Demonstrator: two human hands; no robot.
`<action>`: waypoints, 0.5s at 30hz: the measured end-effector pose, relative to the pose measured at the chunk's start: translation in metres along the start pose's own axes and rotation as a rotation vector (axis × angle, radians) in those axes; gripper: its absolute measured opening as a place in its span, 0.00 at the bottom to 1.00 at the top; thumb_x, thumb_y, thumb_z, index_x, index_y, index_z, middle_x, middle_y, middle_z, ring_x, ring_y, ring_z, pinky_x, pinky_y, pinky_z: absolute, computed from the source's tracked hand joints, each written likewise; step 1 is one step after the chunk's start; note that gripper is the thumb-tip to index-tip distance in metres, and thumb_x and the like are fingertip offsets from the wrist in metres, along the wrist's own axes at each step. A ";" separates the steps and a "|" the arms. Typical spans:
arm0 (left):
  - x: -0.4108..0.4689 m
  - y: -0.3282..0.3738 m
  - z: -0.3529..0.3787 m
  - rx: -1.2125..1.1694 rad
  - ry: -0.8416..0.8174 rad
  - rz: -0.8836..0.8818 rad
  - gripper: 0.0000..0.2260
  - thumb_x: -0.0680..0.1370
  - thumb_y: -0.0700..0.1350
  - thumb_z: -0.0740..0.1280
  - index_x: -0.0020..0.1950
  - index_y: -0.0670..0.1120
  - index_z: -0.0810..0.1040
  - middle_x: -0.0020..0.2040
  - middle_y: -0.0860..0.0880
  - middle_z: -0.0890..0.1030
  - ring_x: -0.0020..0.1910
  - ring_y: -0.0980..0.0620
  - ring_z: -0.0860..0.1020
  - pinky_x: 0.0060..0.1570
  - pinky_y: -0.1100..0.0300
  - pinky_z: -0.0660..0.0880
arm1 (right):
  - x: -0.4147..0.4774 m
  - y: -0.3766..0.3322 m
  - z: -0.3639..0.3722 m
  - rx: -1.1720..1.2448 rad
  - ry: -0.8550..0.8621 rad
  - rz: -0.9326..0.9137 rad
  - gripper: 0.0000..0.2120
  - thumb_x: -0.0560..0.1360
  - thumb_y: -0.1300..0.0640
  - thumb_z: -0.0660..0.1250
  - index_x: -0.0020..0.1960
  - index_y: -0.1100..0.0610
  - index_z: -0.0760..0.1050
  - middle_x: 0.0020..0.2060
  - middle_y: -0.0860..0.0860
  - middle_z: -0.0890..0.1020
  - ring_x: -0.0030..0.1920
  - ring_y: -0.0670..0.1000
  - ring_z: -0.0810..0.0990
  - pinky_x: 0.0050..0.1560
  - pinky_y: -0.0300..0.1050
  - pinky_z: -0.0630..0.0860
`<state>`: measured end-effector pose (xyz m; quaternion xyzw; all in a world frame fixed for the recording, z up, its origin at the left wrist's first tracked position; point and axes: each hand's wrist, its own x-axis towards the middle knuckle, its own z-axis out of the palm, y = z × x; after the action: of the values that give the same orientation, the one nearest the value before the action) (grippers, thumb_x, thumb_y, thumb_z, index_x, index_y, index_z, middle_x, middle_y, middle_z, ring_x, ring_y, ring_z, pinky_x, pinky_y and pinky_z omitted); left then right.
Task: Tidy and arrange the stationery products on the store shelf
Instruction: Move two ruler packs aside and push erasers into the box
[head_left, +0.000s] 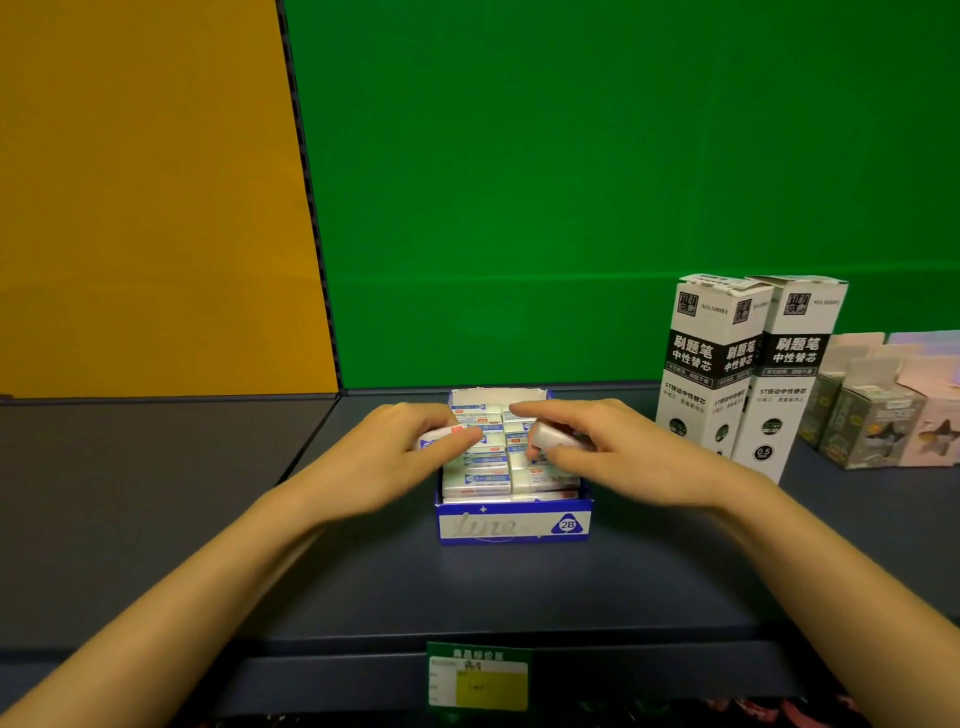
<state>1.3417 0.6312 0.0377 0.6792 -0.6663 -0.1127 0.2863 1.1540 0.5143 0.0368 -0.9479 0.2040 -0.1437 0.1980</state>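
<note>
Blue-white cardboard box (514, 526) marked "2B" sat on dark shelf (467, 597), holding white erasers (483, 480). Over it, left hand (400, 452) gripped one eraser (439, 435); right hand (613, 452) pinched second eraser (550, 435). Two tall white "0.5" cartons (698, 374) stood right of it.

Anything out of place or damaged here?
The left hand grips one eraser, right hand another eraser, both out of the rows in the blue eraser box. The tall refill boxes' tops look torn open.

Open blue-white box (514, 525) of wrapped erasers (478, 480) sits on shelf (519, 597).
</note>
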 end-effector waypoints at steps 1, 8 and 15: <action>0.000 0.000 0.000 0.001 -0.001 -0.001 0.12 0.74 0.60 0.56 0.43 0.55 0.74 0.44 0.62 0.78 0.46 0.58 0.79 0.43 0.66 0.75 | -0.001 0.001 0.000 0.022 -0.005 -0.002 0.21 0.77 0.51 0.62 0.69 0.45 0.64 0.60 0.47 0.78 0.56 0.44 0.75 0.51 0.38 0.71; -0.007 0.002 -0.002 -0.019 -0.106 0.017 0.12 0.81 0.48 0.53 0.58 0.47 0.72 0.55 0.54 0.76 0.56 0.57 0.75 0.51 0.64 0.73 | -0.005 -0.004 0.001 0.079 -0.028 -0.017 0.15 0.79 0.51 0.55 0.64 0.48 0.71 0.54 0.41 0.75 0.51 0.36 0.75 0.52 0.34 0.73; -0.009 0.006 -0.006 0.038 -0.141 0.080 0.17 0.75 0.54 0.61 0.60 0.49 0.75 0.51 0.56 0.79 0.46 0.59 0.76 0.41 0.67 0.72 | -0.009 -0.001 -0.001 0.145 -0.027 -0.047 0.16 0.77 0.55 0.62 0.64 0.48 0.72 0.51 0.38 0.78 0.48 0.39 0.77 0.51 0.33 0.73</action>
<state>1.3391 0.6420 0.0441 0.6475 -0.7136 -0.1361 0.2301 1.1459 0.5191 0.0366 -0.9375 0.1679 -0.1498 0.2654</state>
